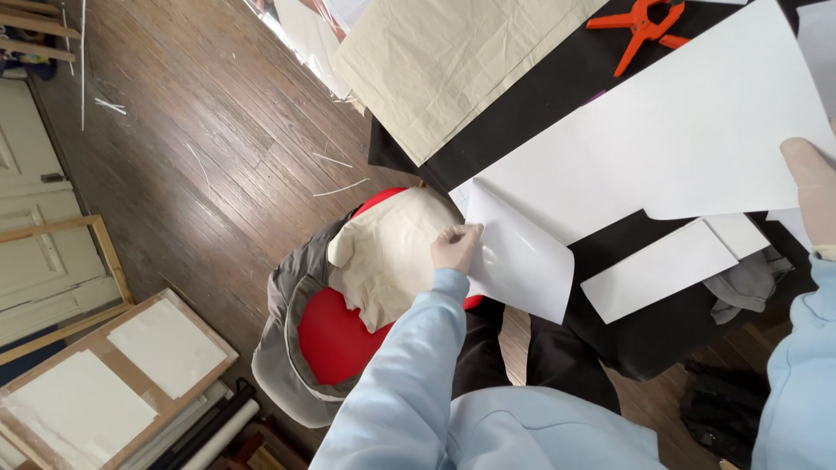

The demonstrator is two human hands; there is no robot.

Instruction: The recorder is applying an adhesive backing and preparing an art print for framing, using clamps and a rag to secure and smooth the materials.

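at the near edge of the black-covered table (pixel 557 96), the left hand (pixel 455 246) is pinched closed on the corner of a large white sheet (pixel 662 148), fingers folded over the edge where the sheet's lower-left part curls up and bends away from the tabletop into a glossy flap. the hand wears a pale glove and comes out of a light blue sleeve (pixel 409 374). the right hand (pixel 814 196), gloved the same way, lies on the sheet's far right edge near the border of the view; only part of it shows, and whether its fingers grip the sheet or merely press on it cannot be told. the white sheet spreads slantwise across the table between the two hands, covering much of the black surface. just below it lies a smaller white strip (pixel 662 270), partly tucked under the big sheet. further up the table is a creased tan paper sheet (pixel 444 61), and beside it an orange spring clamp (pixel 643 26). under the left hand, off the table, a red chair seat (pixel 335 335) carries a grey garment (pixel 283 339) and a crumpled cream cloth (pixel 392 257). on the dark wooden floor (pixel 200 157) to the left lean framed boards (pixel 113 374).
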